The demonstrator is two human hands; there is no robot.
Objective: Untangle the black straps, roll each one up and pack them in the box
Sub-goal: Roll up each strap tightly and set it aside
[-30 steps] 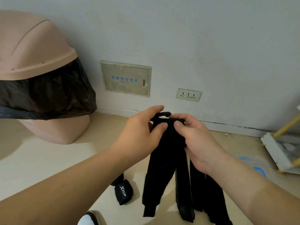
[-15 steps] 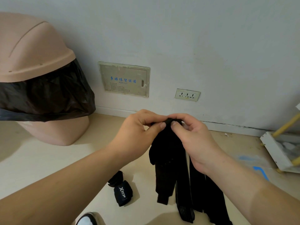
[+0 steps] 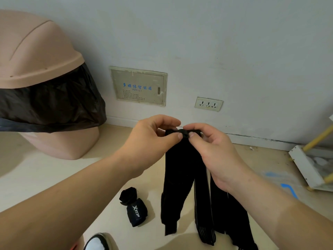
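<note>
I hold a bunch of black straps [image 3: 182, 179] up in front of me, their loose ends hanging down toward the floor. My left hand [image 3: 153, 139] pinches the top end of one strap between thumb and forefinger. My right hand [image 3: 210, 147] pinches the same top end from the right, where a small tight roll shows between the fingertips. A rolled black strap [image 3: 134, 207] with white lettering lies on the floor below my left forearm. No box is in view.
A pink swing-lid bin [image 3: 41, 87] with a black liner stands at the left against the wall. A wall panel [image 3: 138, 86] and socket [image 3: 208, 104] are behind. A white and yellow rack [image 3: 313, 165] sits at the right. A shoe tip [image 3: 98, 241] shows at the bottom.
Both hands drew closer together at the strap's top and turned it over into a small roll. The hanging strap end rose a little off the floor.
</note>
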